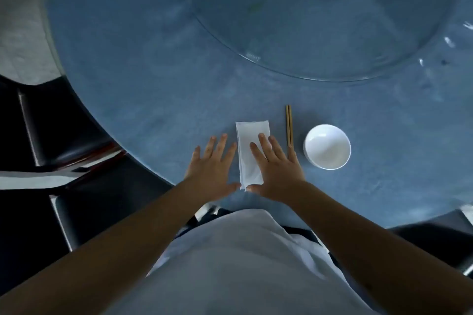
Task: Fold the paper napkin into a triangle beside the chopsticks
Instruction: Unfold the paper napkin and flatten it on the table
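A white paper napkin point(249, 146) lies on the blue table as a long narrow rectangle, pointing away from me. Just right of it lies a pair of wooden chopsticks point(289, 124), parallel to the napkin. My right hand point(277, 169) lies flat with spread fingers over the napkin's right half, its thumb at the near corner and its little finger over the chopsticks' near end. My left hand point(213, 166) rests flat on the table at the napkin's left edge, fingers spread, thumb touching the near corner. Neither hand grips anything.
A white empty bowl point(327, 146) stands right of the chopsticks. A large glass turntable point(256, 59) covers the table's far middle. Dark chairs point(64, 146) stand at the left, past the round table edge point(143, 161).
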Demonstrator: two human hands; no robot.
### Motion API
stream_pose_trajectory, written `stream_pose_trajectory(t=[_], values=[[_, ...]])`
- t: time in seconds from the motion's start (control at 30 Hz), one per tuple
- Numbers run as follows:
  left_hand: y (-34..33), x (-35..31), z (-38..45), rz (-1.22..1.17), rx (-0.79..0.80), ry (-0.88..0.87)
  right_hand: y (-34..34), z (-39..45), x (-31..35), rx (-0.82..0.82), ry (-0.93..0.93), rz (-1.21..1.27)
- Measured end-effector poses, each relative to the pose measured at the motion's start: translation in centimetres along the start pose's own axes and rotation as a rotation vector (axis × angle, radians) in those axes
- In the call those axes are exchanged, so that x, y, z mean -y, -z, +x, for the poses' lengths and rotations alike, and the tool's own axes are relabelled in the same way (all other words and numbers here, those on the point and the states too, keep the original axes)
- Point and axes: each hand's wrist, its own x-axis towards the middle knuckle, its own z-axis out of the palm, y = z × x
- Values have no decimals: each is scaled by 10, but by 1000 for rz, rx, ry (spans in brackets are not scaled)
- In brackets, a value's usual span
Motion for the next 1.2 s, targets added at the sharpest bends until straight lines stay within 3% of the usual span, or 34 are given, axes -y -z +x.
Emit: stream_pose_trajectory(t=[0.23,0.53,0.83,0.97,1.1,1.2], values=[[-23,-8,2,-65,-5,34,-25,-6,7,-25,78,8],[-31,-7,0,-148,-58,30,-41,-15,12,-310,184,54],[-31,-6,0,-149,-62,35,-37,-16,19,-349,215,78],[-30,-5,0,-154,-34,26,-26,-20,24,-384,30,427],[-30,-1,-7,-138,-53,4,-8,-24,26,-342,-356,1117],[-21,0,-10,-276,-55,5,11,-24,25,-424,-414,1425]])
